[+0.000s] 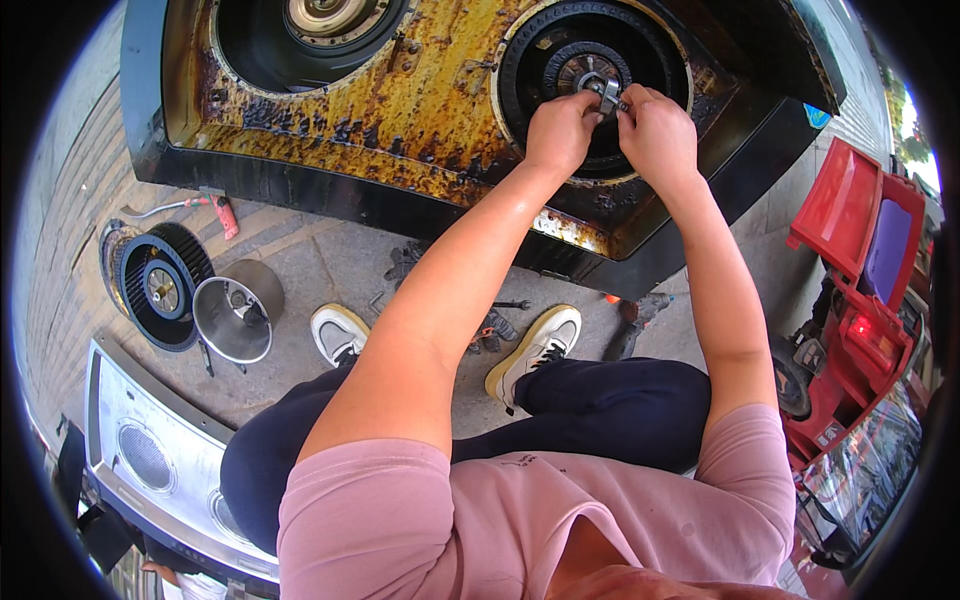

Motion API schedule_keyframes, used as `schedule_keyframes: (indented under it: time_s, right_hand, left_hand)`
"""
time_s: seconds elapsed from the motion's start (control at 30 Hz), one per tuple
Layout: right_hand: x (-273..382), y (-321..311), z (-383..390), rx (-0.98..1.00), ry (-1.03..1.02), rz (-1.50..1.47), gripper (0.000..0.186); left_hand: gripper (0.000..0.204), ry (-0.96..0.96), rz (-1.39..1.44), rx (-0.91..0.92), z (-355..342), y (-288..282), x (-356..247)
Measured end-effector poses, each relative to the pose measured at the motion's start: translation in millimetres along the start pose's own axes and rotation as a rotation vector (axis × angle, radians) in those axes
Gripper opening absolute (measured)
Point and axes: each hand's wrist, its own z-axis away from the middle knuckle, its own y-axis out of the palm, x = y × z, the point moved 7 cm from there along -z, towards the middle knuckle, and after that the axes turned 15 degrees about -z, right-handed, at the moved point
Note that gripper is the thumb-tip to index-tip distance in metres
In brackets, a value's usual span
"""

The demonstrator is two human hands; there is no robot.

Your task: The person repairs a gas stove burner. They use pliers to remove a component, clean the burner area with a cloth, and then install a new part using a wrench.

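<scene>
A greasy range hood body (400, 112) lies open in front of me, stained yellow and brown. Inside its right round opening is a dark fan wheel (547, 72). At the wheel's hub, both hands pinch a small silver metal puller-like tool (609, 98). My left hand (560, 130) is closed on the tool's left side, its fingertips partly hidden. My right hand (658, 132) grips the right side with thumb and fingers. The tool's lower end is hard to make out against the hub. In the left opening, a round metal motor part (335, 14) shows.
At left on the ground are a removed fan wheel (190, 262), a steel pot (270, 292) and a red-handled tool (226, 216). A silver panel (190, 432) lies nearer. Between and beside my shoes are a wrench (514, 304) and a power drill (632, 328). A red vehicle (868, 338) stands right.
</scene>
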Motion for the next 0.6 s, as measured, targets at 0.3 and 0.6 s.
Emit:
schedule_keyframes:
  time_s: [0.3, 0.6]
  right_hand:
    - [-1.8, 4.2, -4.9, 0.123, 0.151, 0.071, 0.018]
    - [0.0, 0.6, -3.7, 0.003, -0.087, -0.05, 0.053]
  left_hand:
    - [0.018, 0.0, 0.007, 0.017, -1.3, 0.3, 2.1]
    - [0.021, 0.039, -0.094, 0.085, -5.9, -2.6, 2.3]
